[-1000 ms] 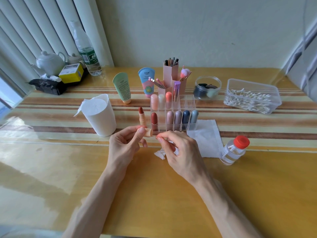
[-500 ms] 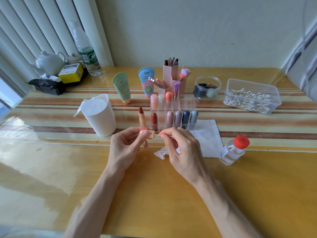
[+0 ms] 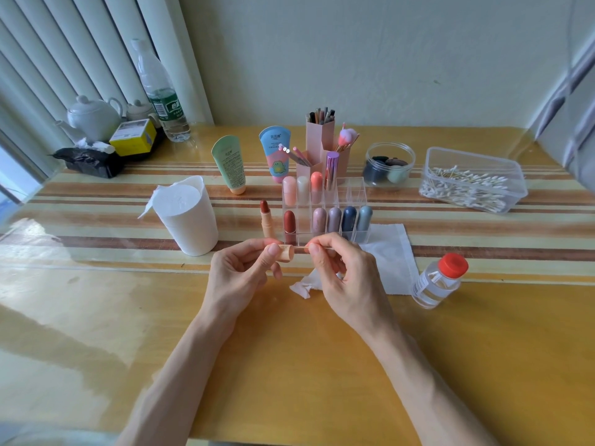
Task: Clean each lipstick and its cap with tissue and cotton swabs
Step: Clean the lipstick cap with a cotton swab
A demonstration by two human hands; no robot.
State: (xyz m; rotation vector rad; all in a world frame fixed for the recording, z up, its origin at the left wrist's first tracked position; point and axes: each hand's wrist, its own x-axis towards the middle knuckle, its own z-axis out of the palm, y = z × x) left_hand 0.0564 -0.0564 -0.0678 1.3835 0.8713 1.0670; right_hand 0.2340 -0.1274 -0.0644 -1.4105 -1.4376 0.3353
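Observation:
My left hand (image 3: 240,273) holds a peach lipstick cap (image 3: 286,253) sideways, its open end facing right. My right hand (image 3: 343,272) pinches a thin cotton swab (image 3: 301,249) whose tip goes into the cap's mouth. An uncapped red lipstick (image 3: 266,218) in a peach tube stands on the table just behind my left hand. A clear organizer (image 3: 325,210) behind it holds several capped lipsticks. A crumpled tissue (image 3: 304,286) lies under my right hand, partly hidden.
A flat white tissue (image 3: 391,257) lies to the right, beside a small clear bottle with a red cap (image 3: 439,280). A clear box of cotton swabs (image 3: 471,180) sits far right. A white tissue roll (image 3: 186,215) stands left. Tubes, brush holders and a jar line the back.
My right hand has moved left towards the cap, bringing the swab's tip into its opening. The left hand has kept the cap almost still.

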